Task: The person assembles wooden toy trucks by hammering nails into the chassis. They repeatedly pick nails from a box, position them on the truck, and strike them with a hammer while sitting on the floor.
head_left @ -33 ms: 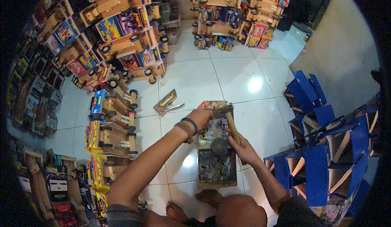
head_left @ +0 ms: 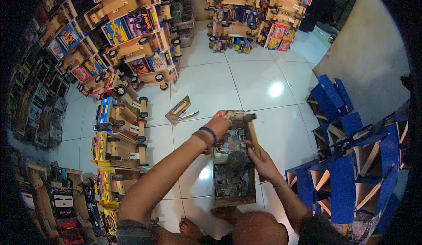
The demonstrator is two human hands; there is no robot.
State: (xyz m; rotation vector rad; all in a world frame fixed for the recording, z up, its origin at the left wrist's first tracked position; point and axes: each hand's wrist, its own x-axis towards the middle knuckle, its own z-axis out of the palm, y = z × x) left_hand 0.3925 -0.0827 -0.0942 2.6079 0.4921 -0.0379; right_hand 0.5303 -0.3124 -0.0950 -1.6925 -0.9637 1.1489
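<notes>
On the floor in front of me lies a long wooden box (head_left: 254,191) filled with loose grey and pale scraps, with a dark round piece (head_left: 238,159) among them. My right hand (head_left: 262,159) is wrapped around the wooden handle of a hammer (head_left: 253,136), whose dark head is over the far right corner of the box. At the far end of the box my left hand (head_left: 218,130) is closed beside a pale wooden piece with red on it (head_left: 223,113). What its fingers hold is hidden.
Left of the box, a hand saw (head_left: 178,109) and a shiny metal tool (head_left: 189,116) lie on white tiles. Wooden toy trucks with black wheels (head_left: 127,128) are stacked on the left, more (head_left: 233,21) at the back. Blue wooden frames (head_left: 336,179) are piled at right.
The hammer has shifted slightly to the right, and its head now stands out more clearly at the box's far corner. My left hand stays nearly in place.
</notes>
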